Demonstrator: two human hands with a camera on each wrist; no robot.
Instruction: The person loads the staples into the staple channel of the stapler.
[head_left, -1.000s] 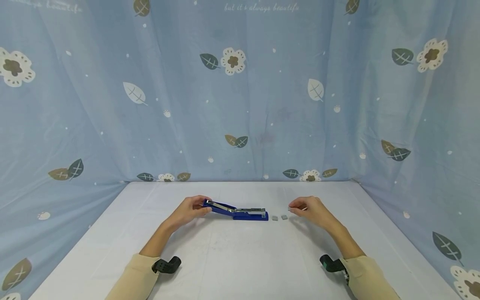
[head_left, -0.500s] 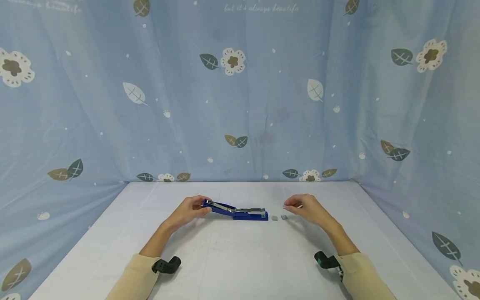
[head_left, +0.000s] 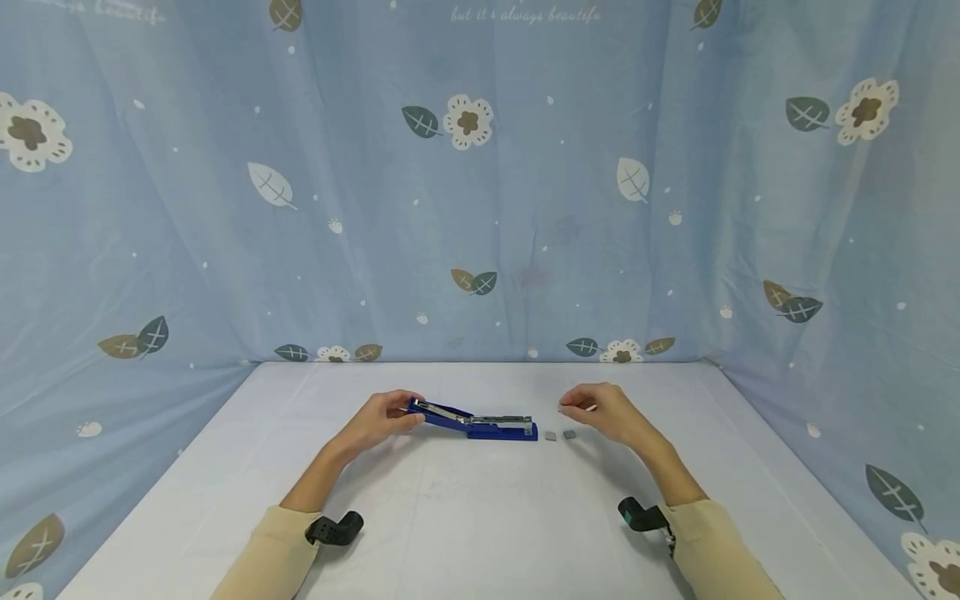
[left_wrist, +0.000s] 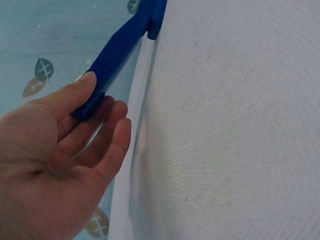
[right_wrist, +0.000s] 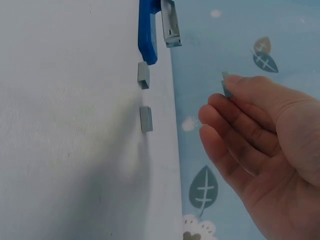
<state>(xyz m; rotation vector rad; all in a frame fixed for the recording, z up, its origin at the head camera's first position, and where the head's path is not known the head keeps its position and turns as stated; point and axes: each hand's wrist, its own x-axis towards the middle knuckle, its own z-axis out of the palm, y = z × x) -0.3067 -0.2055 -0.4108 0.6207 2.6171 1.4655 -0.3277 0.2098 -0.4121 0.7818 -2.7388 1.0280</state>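
A blue stapler (head_left: 502,432) lies opened out on the table, its metal magazine (head_left: 501,420) facing up. My left hand (head_left: 386,417) grips the end of its raised top arm, thumb on one side and fingers on the other; the left wrist view shows that blue arm (left_wrist: 116,54) slanting up from the hand. To the right of the stapler, my right hand (head_left: 603,411) is raised above the table. Between its thumb and index finger it pinches a small grey strip of staples (right_wrist: 226,84), partly hidden by the thumb. The other fingers curl loosely below.
Two short grey staple strips, one nearer the stapler (head_left: 551,436) and one farther right (head_left: 569,434), lie on the white table (head_left: 480,517). A blue patterned curtain (head_left: 480,208) hangs behind the table and along both sides.
My right hand has moved left and slightly up, carrying the staple strip closer to the stapler. My left hand and the stapler have stayed in place.
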